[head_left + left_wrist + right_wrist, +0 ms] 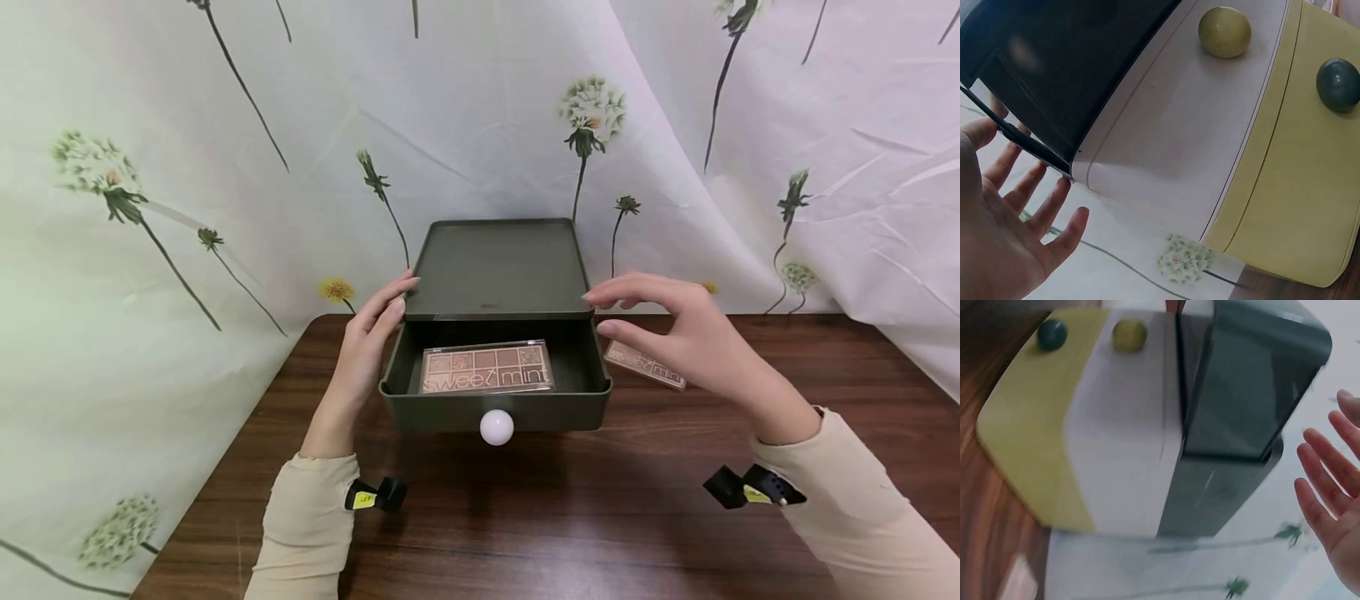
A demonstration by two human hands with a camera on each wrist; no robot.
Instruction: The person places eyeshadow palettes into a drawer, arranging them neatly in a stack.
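A dark green drawer (427, 410) with a white knob (497, 427) stands pulled out in the head view, under a flat dark green top (498, 267). Inside it lies an eyeshadow palette (487, 368) with a clear lid. My left hand (358, 358) touches the unit's left edge with its fingertips; its fingers look extended in the left wrist view. At the right edge, my right hand (678, 329) hovers with thumb and fingers spread, apart from the unit in the right wrist view and holding nothing. A second palette (663, 372), partly hidden by that hand, rests on the table.
Below the green drawer, a pale drawer (1154, 119) with a yellow knob (1225, 32) and a yellow drawer (1285, 194) with a dark knob (1339, 85) make up the stack. It stands on a brown wooden table (645, 533), before a dandelion-print cloth (480, 108).
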